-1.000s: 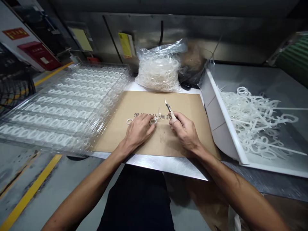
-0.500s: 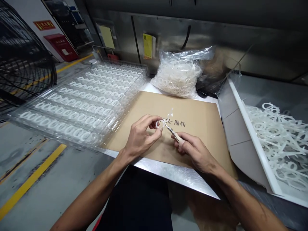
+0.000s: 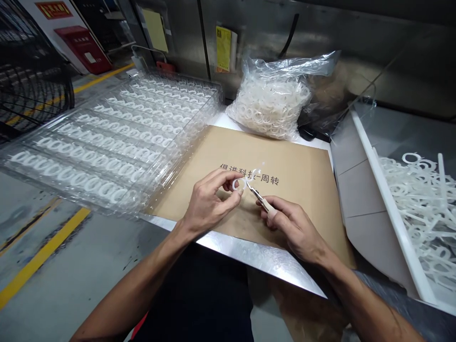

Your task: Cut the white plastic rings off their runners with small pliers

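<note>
My left hand pinches a small white plastic ring between thumb and fingers, above a tan cardboard sheet printed with dark Chinese characters. A thin translucent tab rises just beyond the ring. My right hand grips small flush-cutting nippers with cream handles. Their metal tips sit right at the ring's edge, though I cannot tell if the blades touch it. Part of the ring is hidden by my left fingers.
Stacked clear trays of white rings lie to the left. A plastic bag of rings stands behind the cardboard. On the right, a white-rimmed bin holds tangled white plastic runners. A black fan stands far left.
My left hand has lifted a ring off the cardboard, and the nippers have swung from pointing up to reaching its edge. The head view has shifted, moving the scene rightward and upward.
</note>
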Available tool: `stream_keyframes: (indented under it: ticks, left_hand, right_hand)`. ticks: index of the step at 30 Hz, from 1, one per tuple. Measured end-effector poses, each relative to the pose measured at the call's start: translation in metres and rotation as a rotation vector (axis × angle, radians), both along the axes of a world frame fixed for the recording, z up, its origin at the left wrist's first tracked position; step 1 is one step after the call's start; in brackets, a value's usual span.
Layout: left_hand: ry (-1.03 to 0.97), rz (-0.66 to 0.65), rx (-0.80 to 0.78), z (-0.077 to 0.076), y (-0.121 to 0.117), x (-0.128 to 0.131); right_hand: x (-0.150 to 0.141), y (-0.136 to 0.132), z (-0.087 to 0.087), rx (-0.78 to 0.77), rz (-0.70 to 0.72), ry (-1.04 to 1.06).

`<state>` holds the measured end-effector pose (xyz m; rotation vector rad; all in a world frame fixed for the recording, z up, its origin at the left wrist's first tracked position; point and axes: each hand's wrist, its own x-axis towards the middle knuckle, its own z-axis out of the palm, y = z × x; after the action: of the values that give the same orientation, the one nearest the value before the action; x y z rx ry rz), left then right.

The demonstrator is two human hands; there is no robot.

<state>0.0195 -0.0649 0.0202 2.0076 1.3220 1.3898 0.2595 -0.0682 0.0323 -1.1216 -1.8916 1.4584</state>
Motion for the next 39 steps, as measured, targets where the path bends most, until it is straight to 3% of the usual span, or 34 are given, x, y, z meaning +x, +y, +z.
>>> stream_keyframes:
  ticks: [17, 26, 33, 39]
  left_hand:
    - [-0.054, -0.023, -0.01, -0.01, -0.003, -0.002]
    - [-0.046, -0.097, -0.003, -0.016, -0.004, -0.007]
    - [-0.099, -0.011, -0.013, -0.026, -0.009, -0.005]
    - [-0.119, 0.001, 0.022, -0.026, -0.01, -0.004]
  right_hand:
    - [-0.002, 0.0, 0.0, -0.015, 0.01, -0.046]
    - [0.0, -0.002, -0.004, -0.029, -0.013, -0.056]
    - [-0.001, -0.004, -0.008, -0.082, -0.041, -0.03]
    - [-0.003, -0.008, -0.008, -0.101, -0.026, -0.004]
